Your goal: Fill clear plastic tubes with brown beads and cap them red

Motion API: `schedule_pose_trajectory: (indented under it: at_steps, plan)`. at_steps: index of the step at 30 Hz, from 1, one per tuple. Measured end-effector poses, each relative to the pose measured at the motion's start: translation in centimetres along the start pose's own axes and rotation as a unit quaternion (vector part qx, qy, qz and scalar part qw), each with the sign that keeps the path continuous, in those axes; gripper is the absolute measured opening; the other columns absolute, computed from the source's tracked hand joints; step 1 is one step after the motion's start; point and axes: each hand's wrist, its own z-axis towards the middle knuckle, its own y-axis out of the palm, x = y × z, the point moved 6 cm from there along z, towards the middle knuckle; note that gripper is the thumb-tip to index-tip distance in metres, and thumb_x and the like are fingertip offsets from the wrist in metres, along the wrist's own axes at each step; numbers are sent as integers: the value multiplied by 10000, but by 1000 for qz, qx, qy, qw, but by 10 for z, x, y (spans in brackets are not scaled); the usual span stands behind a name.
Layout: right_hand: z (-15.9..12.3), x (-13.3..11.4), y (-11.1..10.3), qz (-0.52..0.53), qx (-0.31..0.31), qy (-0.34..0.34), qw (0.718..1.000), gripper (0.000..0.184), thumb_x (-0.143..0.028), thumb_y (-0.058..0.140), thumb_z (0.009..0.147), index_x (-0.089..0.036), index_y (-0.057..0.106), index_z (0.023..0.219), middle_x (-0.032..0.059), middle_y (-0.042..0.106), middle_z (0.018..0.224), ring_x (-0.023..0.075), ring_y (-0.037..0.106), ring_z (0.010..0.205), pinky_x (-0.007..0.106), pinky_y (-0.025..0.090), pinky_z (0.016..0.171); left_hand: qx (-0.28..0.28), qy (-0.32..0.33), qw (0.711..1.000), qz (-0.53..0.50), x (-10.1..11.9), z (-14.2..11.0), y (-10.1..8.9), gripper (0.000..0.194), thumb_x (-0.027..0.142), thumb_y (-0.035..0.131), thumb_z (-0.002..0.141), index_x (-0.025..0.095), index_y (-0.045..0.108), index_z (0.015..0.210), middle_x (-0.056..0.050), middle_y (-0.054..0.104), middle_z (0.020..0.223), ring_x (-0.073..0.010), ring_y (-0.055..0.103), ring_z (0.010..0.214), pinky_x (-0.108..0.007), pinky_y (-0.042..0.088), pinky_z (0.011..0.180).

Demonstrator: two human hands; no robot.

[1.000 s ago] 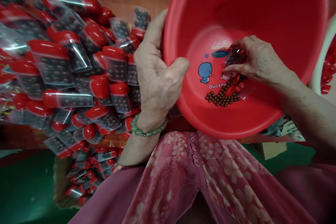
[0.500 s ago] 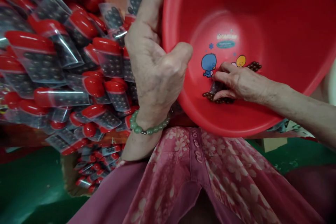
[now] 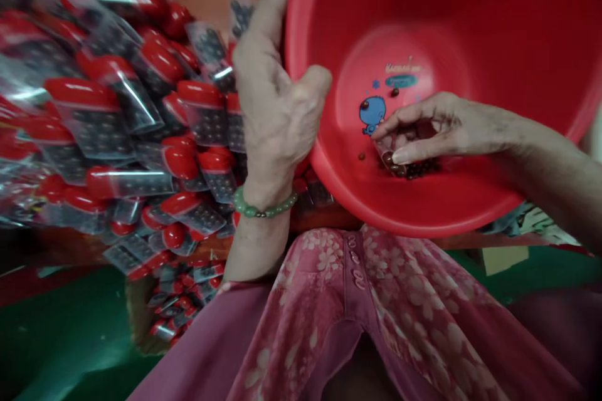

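My left hand [image 3: 275,109], with a green bead bracelet on its wrist, is closed round the left rim of a red plastic basin [image 3: 493,31] and holds it tilted toward me. Inside the basin my right hand [image 3: 423,131] is pinched on a small clear bag [image 3: 390,160] low in the basin. Small brown beads [image 3: 418,169] lie just under that hand, and a few loose ones sit by the blue duckling sticker [image 3: 373,114].
A big heap of clear packets with red tops, filled with dark beads [image 3: 117,119], covers the wooden table on the left. More packets lie in a cardboard box [image 3: 164,313] below the table edge. My pink flowered clothing fills the bottom. The floor is green.
My right hand went down from the basin's middle to the beads at its low side and now pinches the bag there. The beads have scattered. The left hand keeps its grip on the rim.
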Motion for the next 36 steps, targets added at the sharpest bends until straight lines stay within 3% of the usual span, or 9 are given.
schedule_pose_trajectory:
  at_steps: [2, 5, 9, 13, 19, 24, 27, 31, 36]
  plan:
    - [-4, -13, -12, 21, 44, -45, 998, 459, -524, 836, 758, -189, 759, 1062, -7, 738, 748, 125, 666, 693, 287, 519, 715, -3, 28, 998, 56, 6, 0, -4, 637, 625, 578, 934, 303, 439, 1466, 40, 554, 1516, -262, 496, 1457, -456, 321, 1300]
    - [-10, -27, -25, 52, 80, -94, 991, 448, -548, 845, 749, -224, 795, 1055, 4, 767, 823, 146, 702, 776, 312, 559, 799, -33, 129, 983, 127, 45, -5, -2, 619, 505, 553, 994, 277, 380, 1543, -43, 391, 1676, -303, 283, 1602, -528, 121, 1366]
    - [-13, -34, -26, 116, 47, -124, 984, 387, -490, 841, 784, -216, 797, 1055, 20, 768, 878, 153, 709, 784, 300, 593, 755, -191, 231, 948, 109, 100, -24, 26, 529, 352, 547, 1008, 273, 452, 1522, -106, 419, 1668, -336, 299, 1604, -615, 318, 1284]
    - [-17, -41, -22, 145, 5, -171, 975, 366, -426, 812, 838, -228, 768, 1142, 12, 759, 883, 118, 685, 732, 262, 594, 726, -212, 233, 946, 75, 109, -25, 40, 433, 301, 648, 974, 205, 575, 1389, -186, 509, 1591, -323, 439, 1534, -576, 425, 1231]
    - [-23, -45, -27, 120, 34, -176, 976, 527, -543, 808, 830, -230, 737, 1247, 79, 792, 1071, 194, 763, 857, 297, 619, 712, -191, 121, 974, 15, 107, -14, 34, 128, 240, 670, 965, 149, 655, 1055, -199, 647, 1431, -260, 640, 1339, -427, 516, 1141]
    - [-36, -61, -31, 9, 165, -240, 957, 374, -459, 781, 885, -234, 762, 1182, 61, 777, 1067, 172, 738, 915, 276, 601, 784, -198, 44, 979, 4, 108, -15, 35, 154, 232, 535, 1015, 160, 586, 1142, -124, 710, 1187, -205, 685, 1063, -367, 551, 958]
    - [-45, -73, -27, -93, 224, -303, 922, 418, -360, 861, 817, -233, 741, 1196, 32, 737, 1000, 136, 692, 835, 256, 571, 756, -238, -37, 970, -7, 100, -19, 38, 137, 288, 495, 1030, 174, 560, 1069, -51, 668, 952, -166, 612, 828, -316, 514, 777]
    - [-51, -83, -15, -181, 225, -373, 882, 318, -327, 848, 838, -216, 753, 1121, 17, 715, 910, 122, 653, 764, 262, 543, 729, -266, -71, 960, -60, 99, -23, 37, 159, 338, 496, 1018, 190, 517, 962, -8, 571, 855, -148, 518, 777, -297, 457, 737]
    - [-46, -82, -7, -187, 223, -382, 877, 306, -345, 838, 847, -198, 735, 1094, 4, 657, 830, 121, 617, 696, 262, 512, 636, -268, -83, 952, -121, 97, -27, 37, 185, 368, 518, 1010, 196, 503, 947, 4, 530, 858, -137, 483, 781, -280, 435, 739]
